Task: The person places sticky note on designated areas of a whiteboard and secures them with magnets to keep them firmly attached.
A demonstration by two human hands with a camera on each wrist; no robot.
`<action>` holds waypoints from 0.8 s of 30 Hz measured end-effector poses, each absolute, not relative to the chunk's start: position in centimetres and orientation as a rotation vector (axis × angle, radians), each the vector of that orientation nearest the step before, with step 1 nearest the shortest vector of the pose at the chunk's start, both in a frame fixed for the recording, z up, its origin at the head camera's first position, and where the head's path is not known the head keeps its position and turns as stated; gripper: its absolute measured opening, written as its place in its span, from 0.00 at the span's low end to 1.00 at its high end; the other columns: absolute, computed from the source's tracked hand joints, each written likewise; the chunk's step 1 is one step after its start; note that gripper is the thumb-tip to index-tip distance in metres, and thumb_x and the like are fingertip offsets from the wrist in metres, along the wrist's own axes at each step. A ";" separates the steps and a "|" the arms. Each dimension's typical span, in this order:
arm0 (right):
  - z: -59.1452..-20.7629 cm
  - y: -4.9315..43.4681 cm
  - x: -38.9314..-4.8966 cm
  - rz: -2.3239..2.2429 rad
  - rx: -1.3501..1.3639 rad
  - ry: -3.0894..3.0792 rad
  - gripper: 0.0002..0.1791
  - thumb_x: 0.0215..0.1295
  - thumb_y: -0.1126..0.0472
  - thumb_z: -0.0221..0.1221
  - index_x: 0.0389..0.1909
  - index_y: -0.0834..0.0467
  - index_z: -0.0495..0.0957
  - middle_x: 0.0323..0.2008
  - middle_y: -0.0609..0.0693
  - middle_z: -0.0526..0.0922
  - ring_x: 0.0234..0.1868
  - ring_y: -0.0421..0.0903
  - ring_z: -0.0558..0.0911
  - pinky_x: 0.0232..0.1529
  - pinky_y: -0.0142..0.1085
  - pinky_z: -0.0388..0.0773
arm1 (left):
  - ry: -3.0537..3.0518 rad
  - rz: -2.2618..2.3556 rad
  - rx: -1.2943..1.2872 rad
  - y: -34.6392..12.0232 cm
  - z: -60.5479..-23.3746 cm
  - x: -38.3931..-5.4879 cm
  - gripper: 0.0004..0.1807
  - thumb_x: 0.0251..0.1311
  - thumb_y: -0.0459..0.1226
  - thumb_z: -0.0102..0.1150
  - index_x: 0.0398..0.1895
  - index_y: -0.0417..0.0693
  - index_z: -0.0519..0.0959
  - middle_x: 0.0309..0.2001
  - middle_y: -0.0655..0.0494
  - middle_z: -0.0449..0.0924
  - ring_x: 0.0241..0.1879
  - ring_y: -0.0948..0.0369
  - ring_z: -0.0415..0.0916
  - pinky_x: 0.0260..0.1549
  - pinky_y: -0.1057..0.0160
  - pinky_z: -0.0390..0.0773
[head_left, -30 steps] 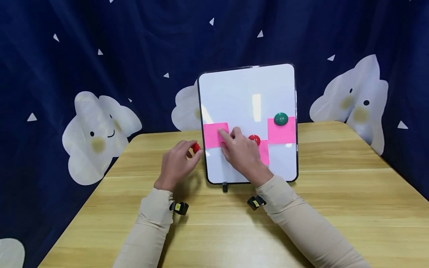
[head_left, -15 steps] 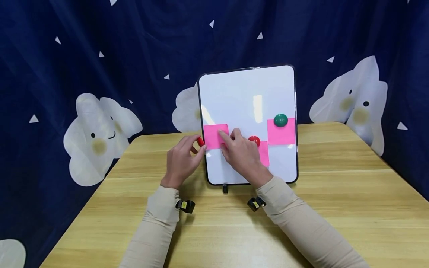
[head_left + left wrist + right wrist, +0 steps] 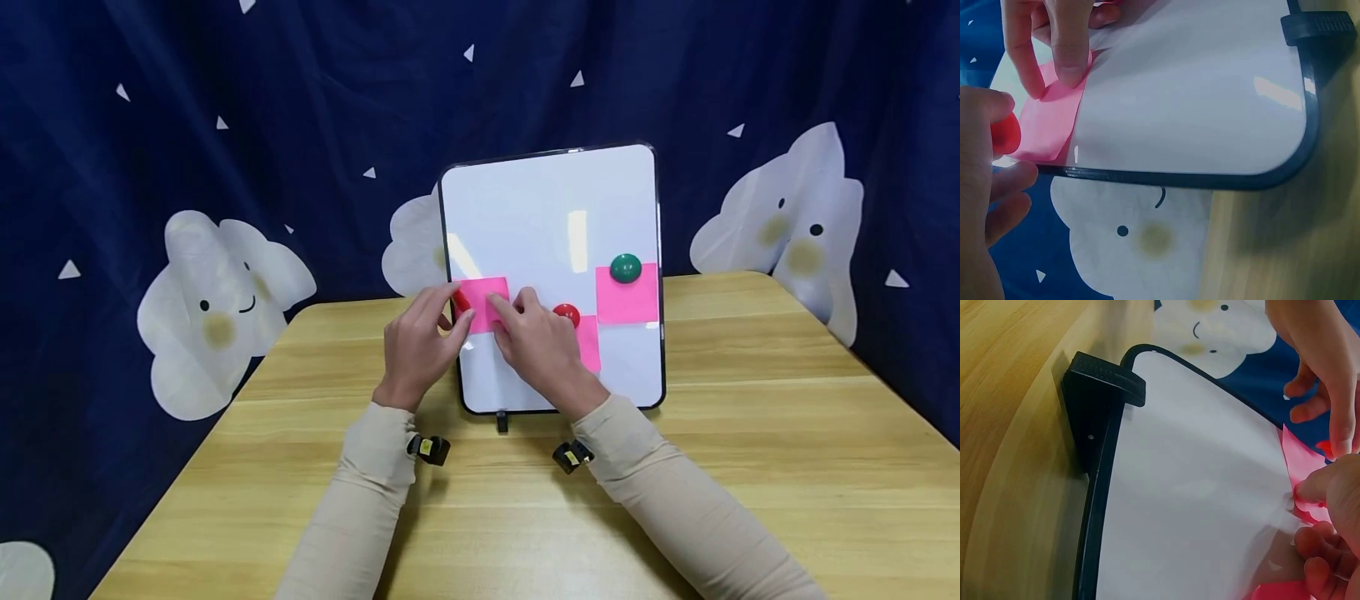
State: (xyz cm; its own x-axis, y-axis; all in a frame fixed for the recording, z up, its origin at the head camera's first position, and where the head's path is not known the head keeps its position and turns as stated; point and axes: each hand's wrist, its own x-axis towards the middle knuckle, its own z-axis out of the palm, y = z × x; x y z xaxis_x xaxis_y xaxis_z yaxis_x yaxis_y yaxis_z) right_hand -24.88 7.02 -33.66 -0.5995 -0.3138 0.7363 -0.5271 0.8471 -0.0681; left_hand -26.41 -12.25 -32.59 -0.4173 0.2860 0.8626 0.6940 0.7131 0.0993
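My left hand [image 3: 423, 340] pinches a round red magnet [image 3: 1007, 134] between thumb and fingertips, over the left edge of a pink sticky note [image 3: 487, 287]. That note lies on the left side of an upright whiteboard [image 3: 517, 217]. With its fingertips, my right hand [image 3: 546, 348] presses the note's right part against the board; the left wrist view shows two of its digits on the pink paper [image 3: 1054, 128]. Just right of the right hand, a second red magnet [image 3: 567, 313] sits at the top of another pink note [image 3: 590, 343], partly hidden by the hand.
A green magnet [image 3: 626, 268] sits on a third pink note [image 3: 628, 307] at the board's right side. The black-framed board stands on the wooden table [image 3: 750, 400] with a black foot [image 3: 1104, 381]. Behind it hangs a dark blue curtain [image 3: 330, 83] with cloud shapes.
My left hand has moved right and slightly up with the red magnet, from beside the board to over the left note's edge. The right hand stays in place on the note.
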 end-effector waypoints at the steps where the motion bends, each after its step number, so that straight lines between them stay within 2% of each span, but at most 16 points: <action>1: -33.7 7.0 -24.9 0.360 0.611 -2.256 0.26 0.59 0.56 0.71 0.59 0.52 0.78 0.31 0.56 0.75 0.17 0.44 0.72 0.18 0.33 0.73 | -2.002 -0.567 -0.749 -12.2 -32.5 -26.5 0.21 0.63 0.42 0.67 0.57 0.43 0.81 0.45 0.50 0.84 0.24 0.61 0.76 0.18 0.64 0.75; 8: -33.7 7.0 -24.9 0.357 0.619 -2.241 0.24 0.60 0.57 0.70 0.58 0.53 0.79 0.30 0.55 0.74 0.16 0.43 0.71 0.17 0.32 0.71 | -1.984 -0.570 -0.741 -11.5 -32.2 -26.8 0.22 0.62 0.41 0.68 0.58 0.46 0.80 0.46 0.51 0.85 0.24 0.61 0.75 0.19 0.64 0.74; 16: -33.7 7.0 -24.9 0.364 0.619 -2.237 0.24 0.59 0.57 0.70 0.57 0.53 0.79 0.30 0.56 0.75 0.16 0.43 0.72 0.17 0.32 0.71 | -1.973 -0.543 -0.718 -11.0 -32.1 -27.2 0.22 0.62 0.40 0.69 0.59 0.46 0.81 0.49 0.51 0.86 0.19 0.61 0.70 0.16 0.65 0.69; 21: -33.6 7.0 -24.8 0.372 0.610 -2.247 0.23 0.61 0.57 0.69 0.57 0.53 0.78 0.30 0.55 0.75 0.16 0.43 0.71 0.17 0.32 0.71 | -1.980 -0.528 -0.720 -10.7 -31.9 -27.2 0.22 0.61 0.40 0.69 0.58 0.45 0.80 0.51 0.50 0.85 0.21 0.59 0.76 0.19 0.63 0.76; 24: -33.6 6.9 -24.8 0.378 0.606 -2.251 0.23 0.62 0.57 0.68 0.59 0.53 0.78 0.29 0.54 0.74 0.16 0.43 0.70 0.16 0.32 0.70 | -1.978 -0.508 -0.713 -10.4 -31.7 -27.4 0.21 0.62 0.41 0.69 0.57 0.45 0.80 0.51 0.50 0.85 0.29 0.56 0.84 0.24 0.60 0.81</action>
